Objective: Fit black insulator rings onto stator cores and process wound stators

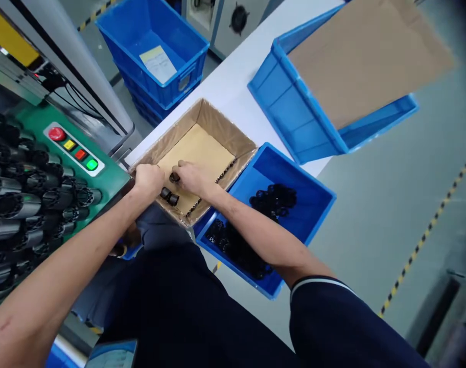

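Observation:
My right hand is inside a plastic-lined cardboard box, its fingers closed on a small black cylindrical part. The part is just above or on the tan cardboard sheet in the box; I cannot tell which. At the box's left wall is my left hand, fingers curled in; what they hold, if anything, is hidden. Below it, two more black cylindrical parts lie side by side on the sheet. A blue bin with many loose black parts adjoins the box on the right.
A large blue crate with a brown cardboard sheet stands on the white table. Stacked blue crates are beyond. To the left, a green machine has a button panel and rows of dark cylinders.

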Available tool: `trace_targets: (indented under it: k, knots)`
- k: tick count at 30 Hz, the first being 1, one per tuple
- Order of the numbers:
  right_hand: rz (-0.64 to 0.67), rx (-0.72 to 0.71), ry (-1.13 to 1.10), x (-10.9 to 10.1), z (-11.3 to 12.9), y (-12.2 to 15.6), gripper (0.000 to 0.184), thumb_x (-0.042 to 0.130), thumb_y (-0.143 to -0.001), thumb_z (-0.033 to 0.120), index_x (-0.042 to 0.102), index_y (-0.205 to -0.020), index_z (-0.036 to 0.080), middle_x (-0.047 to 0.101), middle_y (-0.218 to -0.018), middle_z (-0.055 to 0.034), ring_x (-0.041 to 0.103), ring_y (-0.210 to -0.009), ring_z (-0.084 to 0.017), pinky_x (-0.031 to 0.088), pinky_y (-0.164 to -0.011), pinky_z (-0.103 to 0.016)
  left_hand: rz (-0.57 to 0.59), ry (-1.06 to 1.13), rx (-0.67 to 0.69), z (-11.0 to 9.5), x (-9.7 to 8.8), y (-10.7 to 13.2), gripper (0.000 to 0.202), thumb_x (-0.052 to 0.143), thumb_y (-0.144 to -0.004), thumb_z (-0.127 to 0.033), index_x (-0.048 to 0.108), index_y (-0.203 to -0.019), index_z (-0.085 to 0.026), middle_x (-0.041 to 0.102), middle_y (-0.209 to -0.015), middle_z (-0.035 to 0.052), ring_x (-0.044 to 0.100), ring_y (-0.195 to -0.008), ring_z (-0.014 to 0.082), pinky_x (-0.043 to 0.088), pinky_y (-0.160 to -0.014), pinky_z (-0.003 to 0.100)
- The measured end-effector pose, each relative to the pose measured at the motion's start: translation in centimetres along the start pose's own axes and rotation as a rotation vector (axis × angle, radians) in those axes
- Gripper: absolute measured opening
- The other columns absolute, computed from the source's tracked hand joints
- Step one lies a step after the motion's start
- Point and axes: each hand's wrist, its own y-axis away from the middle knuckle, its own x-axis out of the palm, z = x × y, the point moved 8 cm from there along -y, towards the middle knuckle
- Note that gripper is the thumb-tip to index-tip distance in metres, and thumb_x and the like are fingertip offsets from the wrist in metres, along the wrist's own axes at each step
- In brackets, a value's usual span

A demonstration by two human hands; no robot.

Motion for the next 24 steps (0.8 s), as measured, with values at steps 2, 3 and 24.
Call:
trace_targets:
  k: [2, 3, 24]
  knots:
    - [0.022, 0.001, -0.039, 1.1, 0.5, 0.7, 0.044, 0.083, -0.117, 0.046, 0.076, -0.151, 0.019, 0.078, -0.152, -0.0137, 0.079, -0.135, -0.031, 0.070, -0.117, -0.056, 0.071, -0.119, -0.053, 0.5, 0.0, 0.2, 0.034, 0.082, -0.115, -0.044, 0.082, -0.132, -0.014, 0.084, -0.137, 0.0153, 0.080, -0.131, 0.0325, 0.065, -0.118, 0.056]
    - [0.045, -0.002, -0.061, 1.8, 0.9, 0.9, 0.044, 0.083, -0.117, 0.046, 0.076, -0.151, 0.019, 0.079, -0.149, -0.0130, 0.080, -0.132, -0.030, 0.071, -0.115, -0.055, 0.101, -0.159, -0.062, 0.5, 0.0, 0.3, 0.035, 0.082, -0.115, -0.043, 0.082, -0.135, -0.014, 0.083, -0.141, 0.0159, 0.080, -0.133, 0.0328, 0.065, -0.118, 0.056]
    - [-0.083, 0.125, -0.015, 1.6, -0.8, 2.1, 0.033, 0.083, -0.117, 0.043, 0.081, -0.138, 0.017, 0.080, -0.146, -0.0123, 0.079, -0.133, -0.030, 0.068, -0.118, -0.055, 0.110, -0.211, 0.083, -2.2, -2.0, 0.9, 0.039, 0.074, -0.108, -0.031, 0.089, -0.141, -0.016, 0.087, -0.142, 0.0237, 0.081, -0.140, 0.0415, 0.062, -0.113, 0.044]
